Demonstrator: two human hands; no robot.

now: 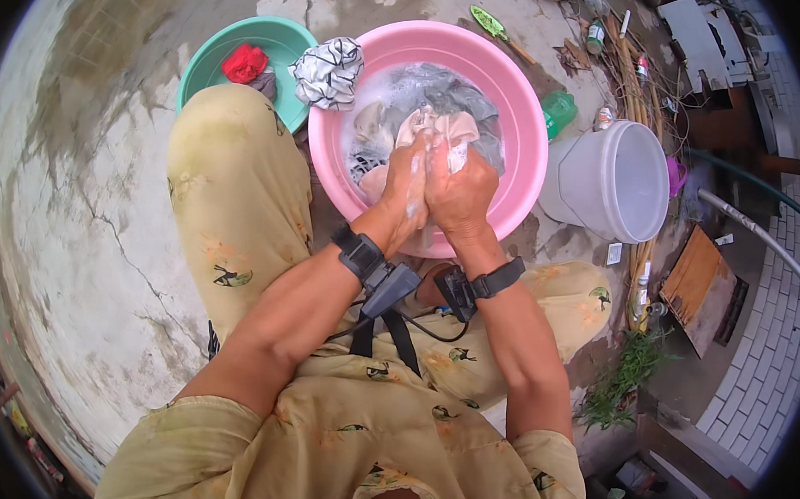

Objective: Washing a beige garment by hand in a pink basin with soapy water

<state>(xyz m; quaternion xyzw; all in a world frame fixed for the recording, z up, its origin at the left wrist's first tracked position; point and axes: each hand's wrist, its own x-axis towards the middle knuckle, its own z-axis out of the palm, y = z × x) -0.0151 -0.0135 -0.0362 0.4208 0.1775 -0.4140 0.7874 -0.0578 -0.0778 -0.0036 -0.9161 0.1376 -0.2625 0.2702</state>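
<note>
Over the near half of a pink basin [529, 148], my left hand [407, 179] and my right hand [463, 189] are pressed close together. Both are closed on a wet, pale pink cloth [455, 127] bunched up between them. White suds cling to my fingers and the back of my left hand. Grey laundry [449, 90] soaks in foamy water beneath the cloth, with a beige piece and a black-and-white patterned piece at the left. On the basin's left rim rests a crumpled white cloth with dark lines [327, 72].
A green basin [200, 64] at the far left holds a red cloth [244, 64] and a grey one. Right of the pink basin stand a translucent white bucket [590, 181] and a green plastic bottle [558, 113]. A green-headed brush [488, 23] lies beyond. Sticks [653, 93] and a wooden board [696, 275] lie farther right.
</note>
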